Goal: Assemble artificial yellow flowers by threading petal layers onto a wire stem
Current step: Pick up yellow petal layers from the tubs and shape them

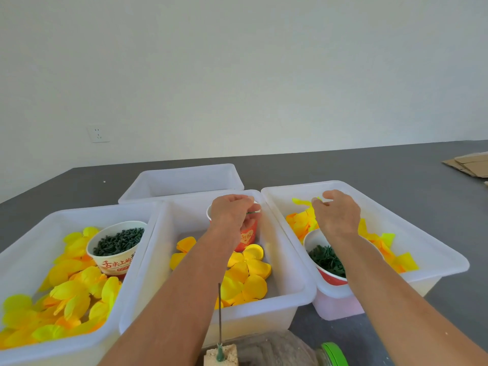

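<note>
Your left hand (pixel 232 212) reaches over the red paper cup (pixel 247 237) at the back of the middle white plastic bin (pixel 295 283), its fingers curled in a narrow grip that pinches a small dark green piece (pixel 252 212) just above the cup's rim. Your right hand (pixel 336 213) hovers over the far end of the right white plastic bin (pixel 435 249), fingers bent down with the thumb and forefinger close together above the yellow fabric petals (pixel 301 220); you cannot tell from this view whether anything is held.

A red-and-white paper bowl of green pieces (pixel 326 260) sits in that right bin beneath your forearm. The left white bin (pixel 26 228) holds more yellow petal layers (pixel 71 294) and a printed paper bowl of dark green pellets (pixel 118 244). The thin dark wire stem (pixel 219 313) stands upright, bare, in a tan block (pixel 211 356) at the near edge, in front of the middle bin. An empty-looking white bin (pixel 184 180) stands behind.
</note>
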A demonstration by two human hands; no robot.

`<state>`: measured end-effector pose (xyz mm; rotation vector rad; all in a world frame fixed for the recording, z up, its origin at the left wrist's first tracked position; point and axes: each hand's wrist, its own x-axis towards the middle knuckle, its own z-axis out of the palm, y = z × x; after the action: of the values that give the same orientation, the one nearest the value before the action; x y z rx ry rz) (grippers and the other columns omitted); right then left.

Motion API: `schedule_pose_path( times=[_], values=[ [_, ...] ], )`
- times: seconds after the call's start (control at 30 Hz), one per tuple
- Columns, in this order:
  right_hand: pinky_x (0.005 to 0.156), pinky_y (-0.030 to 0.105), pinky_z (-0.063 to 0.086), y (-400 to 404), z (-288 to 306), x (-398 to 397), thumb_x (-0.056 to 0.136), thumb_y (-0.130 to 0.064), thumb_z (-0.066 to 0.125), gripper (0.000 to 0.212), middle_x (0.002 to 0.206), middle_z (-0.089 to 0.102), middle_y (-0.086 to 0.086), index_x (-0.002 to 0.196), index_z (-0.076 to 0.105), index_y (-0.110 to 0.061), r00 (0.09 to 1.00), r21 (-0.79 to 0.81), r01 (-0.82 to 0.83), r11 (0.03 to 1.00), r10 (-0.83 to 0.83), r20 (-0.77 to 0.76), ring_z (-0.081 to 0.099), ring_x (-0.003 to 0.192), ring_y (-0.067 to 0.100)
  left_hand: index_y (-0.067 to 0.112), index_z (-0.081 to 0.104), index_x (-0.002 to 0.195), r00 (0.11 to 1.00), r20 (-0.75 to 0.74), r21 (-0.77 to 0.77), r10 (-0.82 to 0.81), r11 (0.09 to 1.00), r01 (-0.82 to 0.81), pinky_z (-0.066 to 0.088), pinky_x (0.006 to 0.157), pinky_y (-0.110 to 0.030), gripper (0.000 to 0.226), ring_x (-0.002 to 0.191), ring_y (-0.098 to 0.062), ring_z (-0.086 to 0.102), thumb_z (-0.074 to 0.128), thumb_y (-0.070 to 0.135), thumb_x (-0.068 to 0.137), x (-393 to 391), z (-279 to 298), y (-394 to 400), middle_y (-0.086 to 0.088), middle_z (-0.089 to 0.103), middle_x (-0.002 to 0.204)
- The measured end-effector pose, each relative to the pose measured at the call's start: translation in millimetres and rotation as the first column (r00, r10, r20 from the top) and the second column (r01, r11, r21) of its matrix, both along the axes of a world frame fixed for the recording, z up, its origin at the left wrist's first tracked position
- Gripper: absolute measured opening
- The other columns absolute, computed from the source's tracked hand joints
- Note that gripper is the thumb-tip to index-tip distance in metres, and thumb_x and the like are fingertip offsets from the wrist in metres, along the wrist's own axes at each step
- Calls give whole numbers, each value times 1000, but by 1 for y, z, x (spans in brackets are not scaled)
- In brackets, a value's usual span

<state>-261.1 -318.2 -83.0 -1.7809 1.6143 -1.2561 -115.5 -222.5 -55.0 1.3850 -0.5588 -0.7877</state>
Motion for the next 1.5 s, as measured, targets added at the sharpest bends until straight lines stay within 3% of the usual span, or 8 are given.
schedule_pose_path(
  times=[0.1,0.27,0.57,0.87,1.07,1.23,1.37,1.5],
  values=[
    [78,29,42,5,0,1,95,-28,47,33,93,66,13,93,69,-3,978,-90,-24,996,5,-208,59,90,27,10,60,89,999,40,3,-23,1000,23,50,56,-21,4,66,-20,64,57,9,91,-3,6,6,-10,69,81],
    [69,29,34,8,1,3,99,-25,39,39,85,60,15,85,65,0,953,-136,-29,990,-14,-302,43,74,24,3,60,102,993,101,16,-57,998,56,48,47,-16,13,55,-15,63,55,10,92,-1,17,13,-7,68,74],
    [69,31,36,10,1,3,96,-20,43,30,91,63,16,88,67,-3,963,-242,-61,968,-7,-270,48,78,27,6,63,93,968,245,31,-54,998,47,53,59,-20,11,62,-16,67,54,12,92,2,27,28,-4,70,75],
    [76,41,40,16,6,6,97,-26,44,36,90,62,26,82,59,3,966,-304,-108,947,28,-256,54,88,42,6,62,88,973,231,43,20,999,-31,50,55,-22,11,57,-16,62,52,10,93,29,19,82,-5,67,71],
    [68,44,43,54,33,30,96,-28,47,49,68,58,24,65,51,9,916,-366,-393,843,322,-241,52,70,40,11,60,74,966,239,39,96,993,-108,52,59,-24,20,52,-14,61,52,8,93,55,13,113,-3,65,65],
    [60,29,38,98,41,70,94,-26,52,45,53,55,3,58,57,0,752,-198,-654,730,656,-66,46,48,14,10,60,74,938,300,57,174,978,-200,45,43,-16,17,51,-13,60,54,7,90,85,8,134,-4,65,65],
    [53,21,38,109,32,98,92,-26,56,40,41,53,-9,65,64,2,685,-77,-728,681,726,-58,46,40,4,13,61,67,834,478,104,276,925,-366,55,56,-23,20,54,-15,61,59,2,83,122,5,146,-6,66,64],
    [47,22,42,113,17,119,91,-25,57,38,45,55,-6,62,63,-3,645,-30,-762,647,762,49,46,38,5,11,72,84,585,793,238,171,797,-556,54,81,-36,16,85,-24,66,59,1,81,159,1,153,-6,69,91]
  ],
)
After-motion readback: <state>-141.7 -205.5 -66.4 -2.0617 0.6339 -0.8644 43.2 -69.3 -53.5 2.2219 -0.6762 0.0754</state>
